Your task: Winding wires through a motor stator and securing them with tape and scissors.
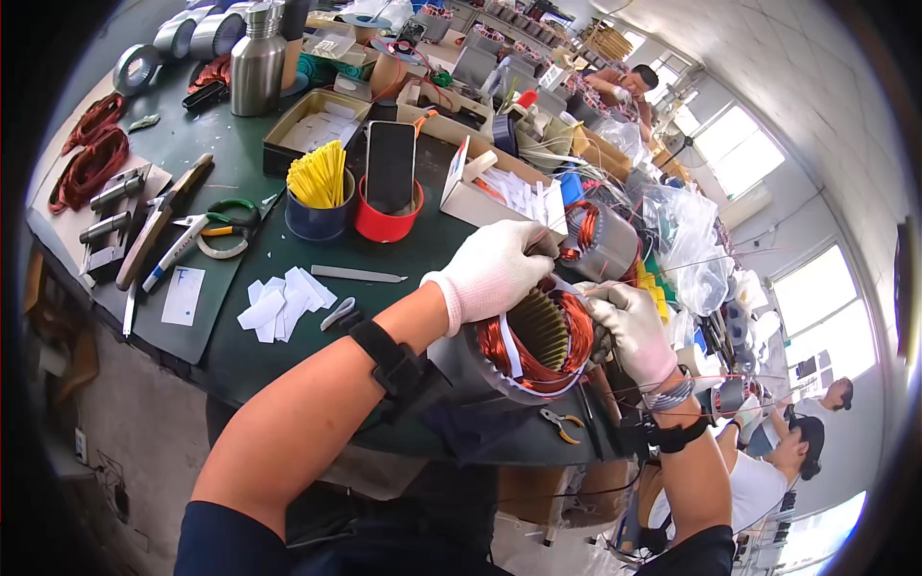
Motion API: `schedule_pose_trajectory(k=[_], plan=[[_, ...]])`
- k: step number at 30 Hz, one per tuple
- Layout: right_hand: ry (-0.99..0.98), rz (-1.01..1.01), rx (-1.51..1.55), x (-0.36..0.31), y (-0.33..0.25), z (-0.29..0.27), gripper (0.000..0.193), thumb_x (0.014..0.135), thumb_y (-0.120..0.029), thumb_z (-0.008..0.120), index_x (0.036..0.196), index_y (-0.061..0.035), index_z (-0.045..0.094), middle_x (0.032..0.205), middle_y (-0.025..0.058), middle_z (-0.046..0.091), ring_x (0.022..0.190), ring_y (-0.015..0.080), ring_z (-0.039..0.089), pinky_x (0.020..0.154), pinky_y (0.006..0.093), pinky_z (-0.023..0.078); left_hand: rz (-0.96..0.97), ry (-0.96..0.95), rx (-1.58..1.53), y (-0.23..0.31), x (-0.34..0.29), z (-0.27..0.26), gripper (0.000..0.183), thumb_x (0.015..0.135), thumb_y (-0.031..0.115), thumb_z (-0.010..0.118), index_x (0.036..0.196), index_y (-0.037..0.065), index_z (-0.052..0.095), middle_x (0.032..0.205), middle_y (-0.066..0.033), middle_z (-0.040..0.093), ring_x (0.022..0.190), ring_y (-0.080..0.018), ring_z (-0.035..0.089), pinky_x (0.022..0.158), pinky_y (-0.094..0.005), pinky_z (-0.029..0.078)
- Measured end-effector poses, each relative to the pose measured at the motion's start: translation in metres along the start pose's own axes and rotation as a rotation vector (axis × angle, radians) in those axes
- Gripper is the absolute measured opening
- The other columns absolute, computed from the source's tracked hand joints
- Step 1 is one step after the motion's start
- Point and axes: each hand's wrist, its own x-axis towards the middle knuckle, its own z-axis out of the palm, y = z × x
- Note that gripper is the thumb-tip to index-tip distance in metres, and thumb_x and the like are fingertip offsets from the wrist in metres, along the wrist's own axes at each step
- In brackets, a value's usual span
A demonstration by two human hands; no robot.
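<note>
A motor stator (pixel 449 353) lies in front of me, its open end toward me. Orange-red copper windings (pixel 499 351) ring its slotted bore, and a white strip (pixel 513 348) crosses the coil at the left. My left hand (pixel 499 271), in a white glove, is over the stator's upper edge with fingers pinched together; what they hold is hidden. On the right side of the windings, my gloved right hand (pixel 629 331) has its fingers bent and closed at the coil's rim. Whatever lies between them is too small to make out.
White paper slips (pixel 283 305) and a flat metal blade (pixel 357 275) lie left of the stator. Scissors (pixel 230 226), a phone (pixel 391 168) in a red holder and yellow strips (pixel 317 175) stand farther back. Small pliers (pixel 561 425) lie near the edge. Other people work beyond.
</note>
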Motion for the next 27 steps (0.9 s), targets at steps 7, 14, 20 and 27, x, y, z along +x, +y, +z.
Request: schedule_pose_trajectory(k=[7,14,20,27], plan=[[-0.01,0.223,0.094,-0.011,-0.013,0.0,0.023,0.103,-0.016,0.063,0.114,0.0037,0.068,0.085,0.0052,0.069,0.054,0.0119,0.065,0.047,0.0259,0.052,0.026,0.023,-0.065,0.005,-0.001,0.001,0.027,0.093,0.018,0.064,0.109,-0.002,0.072,0.1,-0.0202,0.074,0.095,-0.0287,0.073,0.088,-0.0382,0.055],[0.137,0.212,0.004,-0.014,-0.017,0.015,0.021,0.099,-0.015,0.065,0.106,0.0047,0.071,0.087,0.0025,0.069,0.073,0.005,0.059,0.064,0.0239,0.05,0.021,0.005,-0.052,-0.004,0.008,0.005,0.025,0.093,0.016,0.065,0.109,0.0,0.072,0.102,-0.0163,0.076,0.096,-0.0263,0.074,0.09,-0.0363,0.055],[0.087,0.101,-0.01,-0.005,-0.007,0.009,0.024,0.098,-0.01,0.066,0.114,0.0077,0.07,0.096,0.0053,0.074,0.089,0.0085,0.065,0.084,0.0269,0.053,0.027,-0.009,-0.143,-0.011,0.003,0.005,0.025,0.091,0.018,0.064,0.106,0.001,0.073,0.1,-0.0178,0.076,0.094,-0.0304,0.073,0.089,-0.0384,0.056],[0.074,0.084,0.013,-0.013,-0.008,0.004,0.027,0.099,-0.009,0.064,0.122,0.0055,0.068,0.103,0.0032,0.073,0.09,0.0084,0.066,0.083,0.0258,0.054,0.029,0.024,-0.081,-0.006,0.001,0.004,0.024,0.095,0.017,0.065,0.109,-0.001,0.072,0.101,-0.0154,0.076,0.096,-0.0241,0.073,0.09,-0.0358,0.055]])
